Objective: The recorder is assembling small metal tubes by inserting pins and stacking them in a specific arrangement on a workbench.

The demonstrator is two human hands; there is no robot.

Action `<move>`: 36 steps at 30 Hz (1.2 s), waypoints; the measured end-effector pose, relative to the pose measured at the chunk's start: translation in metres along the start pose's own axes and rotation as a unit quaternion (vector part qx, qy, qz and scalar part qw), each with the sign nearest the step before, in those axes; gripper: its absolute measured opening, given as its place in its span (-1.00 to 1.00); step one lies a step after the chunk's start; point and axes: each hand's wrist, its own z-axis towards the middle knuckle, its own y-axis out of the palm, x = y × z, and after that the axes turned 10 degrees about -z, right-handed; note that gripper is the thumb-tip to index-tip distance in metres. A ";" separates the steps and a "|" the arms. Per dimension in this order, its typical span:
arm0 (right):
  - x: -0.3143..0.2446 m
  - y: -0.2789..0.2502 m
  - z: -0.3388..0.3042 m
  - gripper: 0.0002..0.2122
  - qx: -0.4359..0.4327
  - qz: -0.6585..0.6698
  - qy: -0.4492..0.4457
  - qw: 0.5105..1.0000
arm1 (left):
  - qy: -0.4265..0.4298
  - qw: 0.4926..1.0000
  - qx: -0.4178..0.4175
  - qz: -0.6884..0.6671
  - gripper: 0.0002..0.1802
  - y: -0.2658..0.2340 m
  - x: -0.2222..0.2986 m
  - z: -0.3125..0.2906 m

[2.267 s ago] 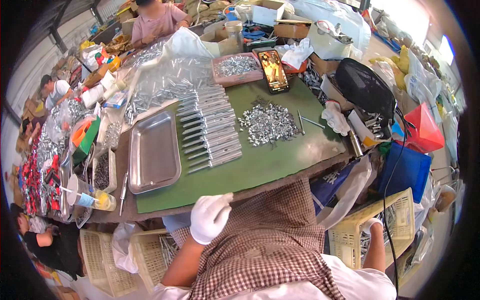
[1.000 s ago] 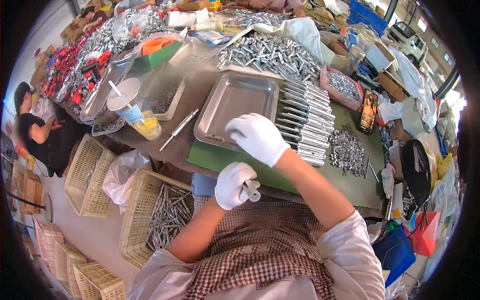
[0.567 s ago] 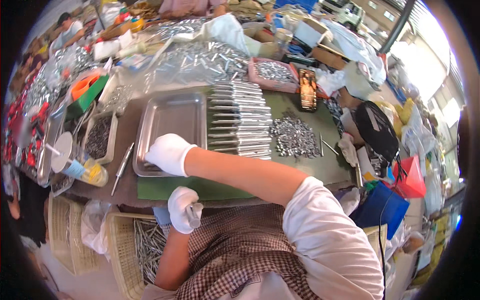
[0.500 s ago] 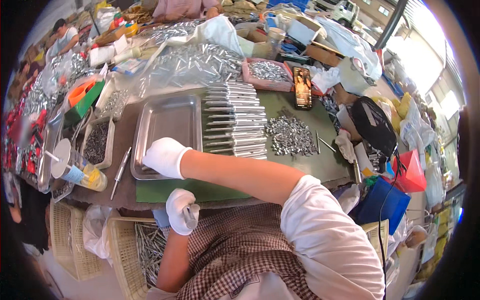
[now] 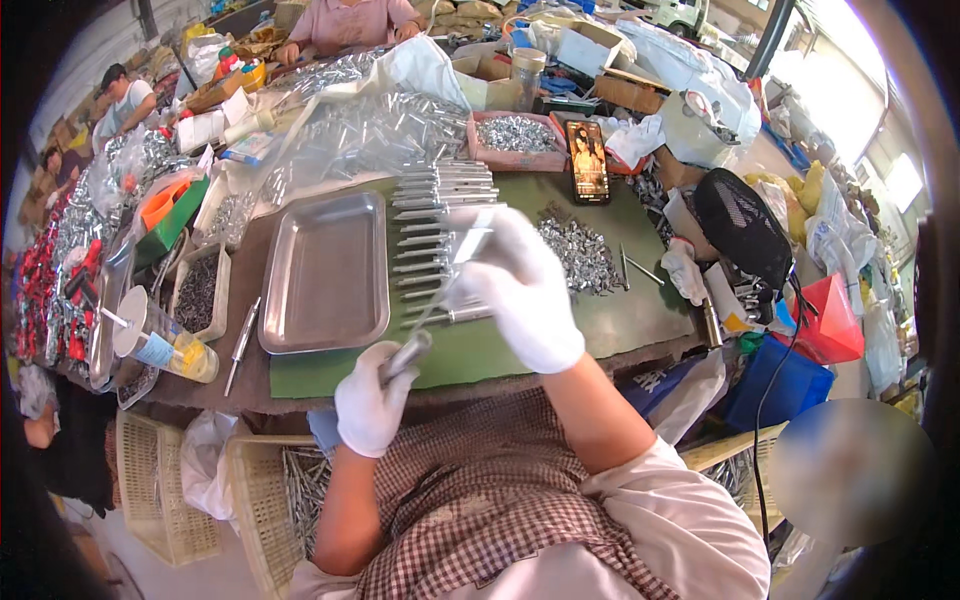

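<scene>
My left hand [image 5: 370, 402], in a white glove, is closed around a short metal cylinder [image 5: 410, 352] near the table's front edge. My gloved right hand [image 5: 528, 300] holds a slim metal rod [image 5: 468, 243], blurred by motion. The rod's thin end slants down toward the cylinder's top; whether they touch I cannot tell. Under and behind my right hand lies a stacked row of metal rods [image 5: 445, 185], partly covered by it. A shallow steel tray [image 5: 325, 270] sits left of the row. Right of my right hand is a pile of small metal parts [image 5: 585, 255].
A phone [image 5: 587, 162] stands behind the small parts, beside a pink box [image 5: 518, 158] of metal pieces. At left are a lidded drink cup [image 5: 150, 335], a bin of dark pins [image 5: 200, 290] and a single rod [image 5: 243, 345]. Crates flank my lap. A person sits across the table.
My right hand has left the steel tray and swung right over the rod row, now with a rod in it. My left hand has risen slightly with the cylinder.
</scene>
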 end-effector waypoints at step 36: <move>0.010 -0.051 -0.061 -0.77 -0.027 -0.347 -0.152 0.925 | -0.143 0.934 -0.112 -0.309 -0.69 0.047 0.043 -0.009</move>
